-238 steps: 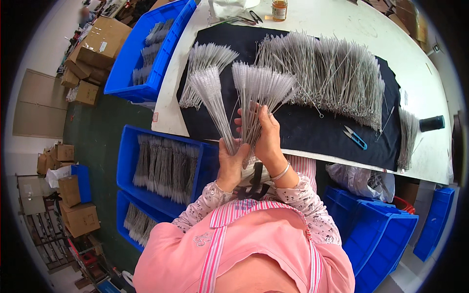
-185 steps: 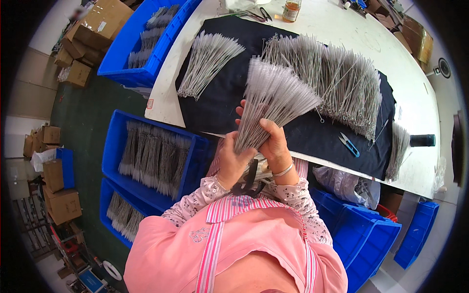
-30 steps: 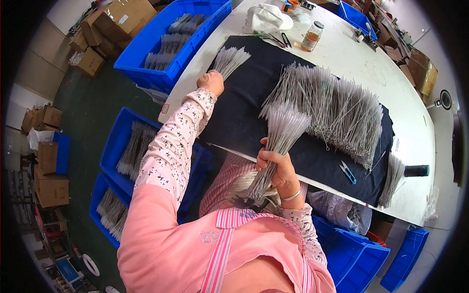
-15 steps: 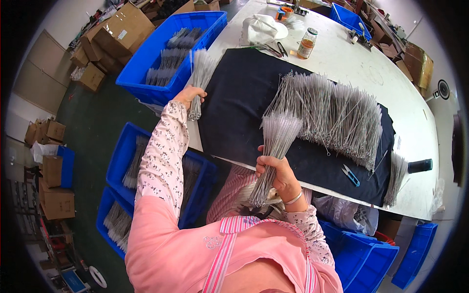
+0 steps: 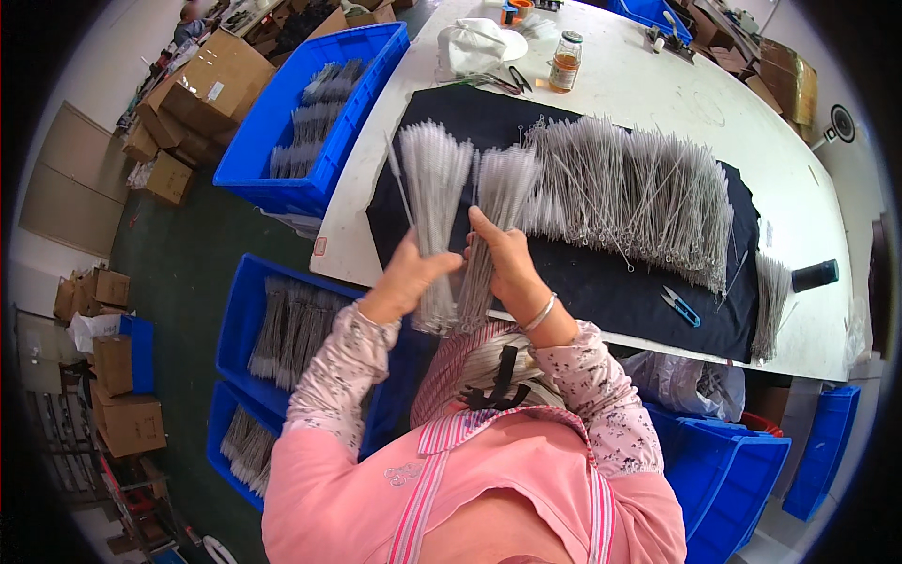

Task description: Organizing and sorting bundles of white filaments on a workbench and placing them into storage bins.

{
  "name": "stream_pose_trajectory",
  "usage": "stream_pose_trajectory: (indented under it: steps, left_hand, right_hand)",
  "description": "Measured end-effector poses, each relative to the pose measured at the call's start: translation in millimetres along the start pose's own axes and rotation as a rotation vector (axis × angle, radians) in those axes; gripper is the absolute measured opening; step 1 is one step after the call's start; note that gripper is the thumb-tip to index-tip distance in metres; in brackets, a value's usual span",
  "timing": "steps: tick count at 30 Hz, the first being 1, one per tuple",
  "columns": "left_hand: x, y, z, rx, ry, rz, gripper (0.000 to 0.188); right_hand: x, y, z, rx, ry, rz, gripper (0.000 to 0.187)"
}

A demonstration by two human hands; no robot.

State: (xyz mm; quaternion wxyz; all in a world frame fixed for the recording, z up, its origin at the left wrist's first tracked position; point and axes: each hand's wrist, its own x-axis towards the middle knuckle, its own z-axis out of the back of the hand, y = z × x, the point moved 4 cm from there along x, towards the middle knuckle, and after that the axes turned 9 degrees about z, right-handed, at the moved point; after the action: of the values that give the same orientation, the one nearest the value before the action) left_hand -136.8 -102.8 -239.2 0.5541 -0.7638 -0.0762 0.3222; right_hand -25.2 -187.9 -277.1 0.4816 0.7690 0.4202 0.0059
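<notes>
Two upright bundles of thin wire brushes are held side by side over the table's front edge. My left hand (image 5: 413, 273) grips the left brush bundle (image 5: 435, 179), its pale bristles up and its wire ends down. Around the right brush bundle (image 5: 504, 188) my right hand (image 5: 505, 258) is closed, thumb across the wires. The bundles nearly touch at their lower ends. Just to the right, a long pile of the same wire brushes (image 5: 629, 197) lies on a dark cloth (image 5: 583, 291).
Blue-handled thread snips (image 5: 682, 308) lie on the cloth, near a small brush bunch (image 5: 772, 305) and a black cylinder (image 5: 815, 275). Farther back are a glass jar (image 5: 565, 62) and a white cap (image 5: 477, 47). Blue crates (image 5: 310, 188) of brushes stand on the left.
My left hand has brought its bundle rightward from beside the far blue crate. My right hand has moved its bundle up and left, so both are now together.
</notes>
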Motion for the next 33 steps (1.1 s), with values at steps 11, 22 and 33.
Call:
stream_pose_trajectory:
  steps: [11, 22, 33]
  left_hand:
    - [-3.7, 55.6, -43.5, 0.069, -0.064, -0.352, 0.057]
    - [-19.0, 30.6, -53.7, -0.705, 0.16, -0.272, 0.053]
    - [12.6, -29.0, -63.8, -1.509, 0.555, -0.049, 0.023]
  right_hand:
    - [-36.8, 4.6, 10.0, -0.22, 0.17, 0.482, 0.05]
    - [-82.8, 42.2, -36.4, -0.835, 0.391, 0.634, 0.07]
    - [-128.9, 105.9, -94.9, -1.425, 0.622, 1.158, 0.057]
